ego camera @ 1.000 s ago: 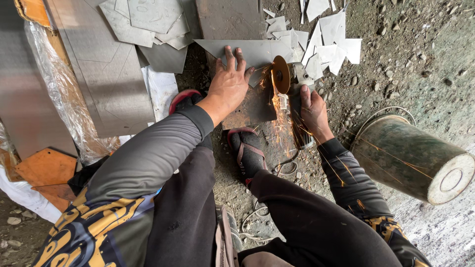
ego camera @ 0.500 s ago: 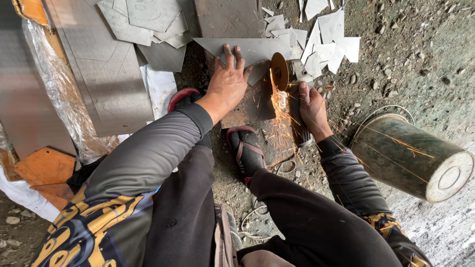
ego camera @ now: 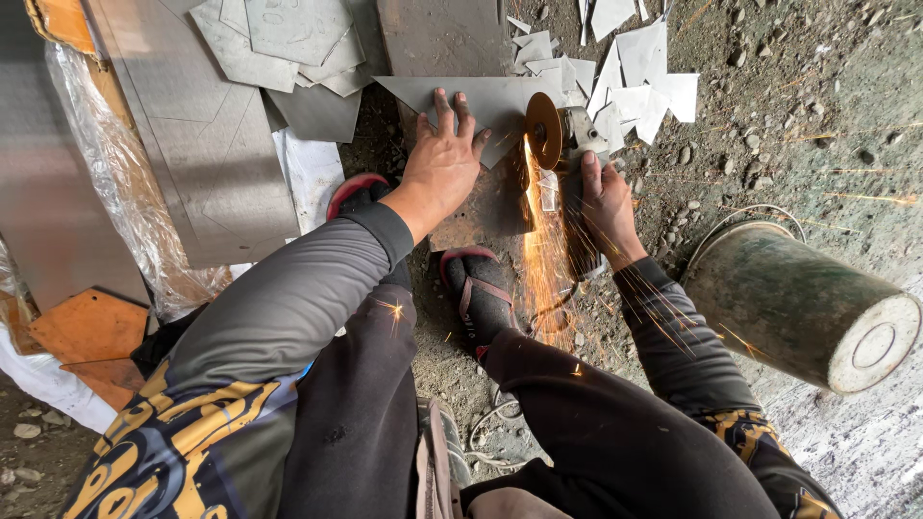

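My left hand (ego camera: 443, 160) lies flat, fingers spread, on a grey triangular metal sheet (ego camera: 481, 99) on the ground. My right hand (ego camera: 604, 200) grips the body of an angle grinder (ego camera: 569, 144). Its orange disc (ego camera: 543, 130) stands on edge at the sheet's right side. A stream of orange sparks (ego camera: 544, 255) sprays back toward my legs. My sandalled right foot (ego camera: 478, 290) rests just below the sheet, and the left sandal (ego camera: 354, 193) shows beside my left forearm.
Several cut metal offcuts (ego camera: 639, 72) lie at the top right and more sheets (ego camera: 279, 38) at the top left. A large grey sheet wrapped in plastic (ego camera: 144, 173) leans at left. A green metal bucket (ego camera: 798, 303) lies on its side at right. Gravel ground surrounds.
The grinder has moved slightly up along the sheet's edge. The spark stream has grown longer and brighter. My left hand keeps pressing on the sheet.
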